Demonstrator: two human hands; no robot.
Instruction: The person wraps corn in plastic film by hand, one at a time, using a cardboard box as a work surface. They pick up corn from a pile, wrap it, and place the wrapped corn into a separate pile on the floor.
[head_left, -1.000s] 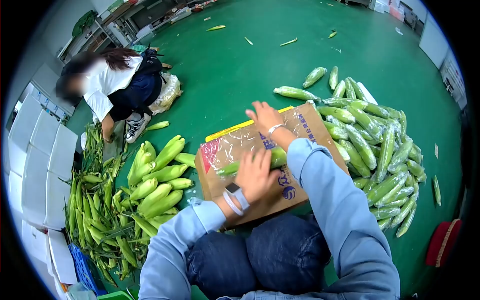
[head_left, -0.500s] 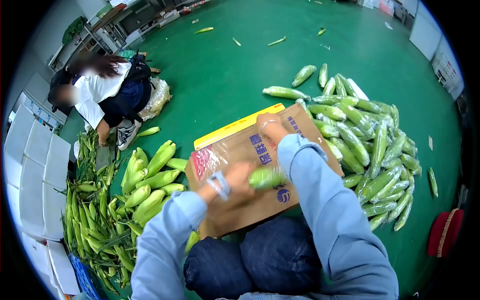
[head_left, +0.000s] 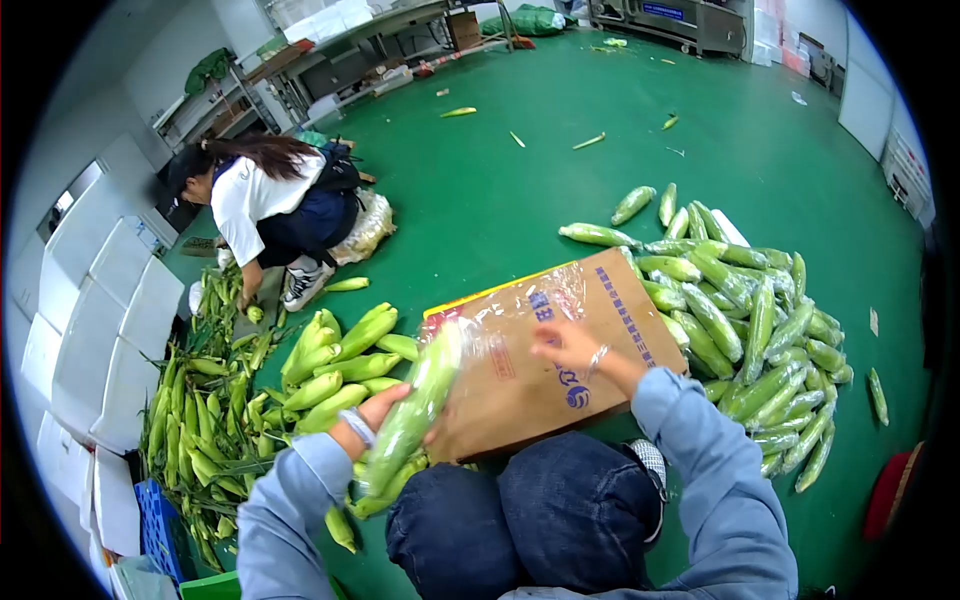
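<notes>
My left hand (head_left: pixel 378 410) is closed around an ear of corn (head_left: pixel 415 400) in green husk. Clear plastic film covers the ear, and loose film shines by its upper end. My right hand (head_left: pixel 570 347) hovers over the brown cardboard (head_left: pixel 620 330), apart from the ear. Its fingers point left and look slightly parted, with nothing visible in them. Printed lettering marks the cardboard in front of my knees, and a yellow edge (head_left: pixel 500 288) shows behind it.
Unwrapped corn ears (head_left: pixel 345 365) lie left, beside a heap of husks and ears (head_left: pixel 200 440). Film-wrapped ears (head_left: pixel 760 330) are piled right. A person (head_left: pixel 270 200) crouches at the left back. White foam boxes (head_left: pixel 90 320) line the left side.
The ear in my left hand has moved left, off the cardboard, and tilted up. My right hand has left the cardboard's far edge and come nearer. The view has shifted.
</notes>
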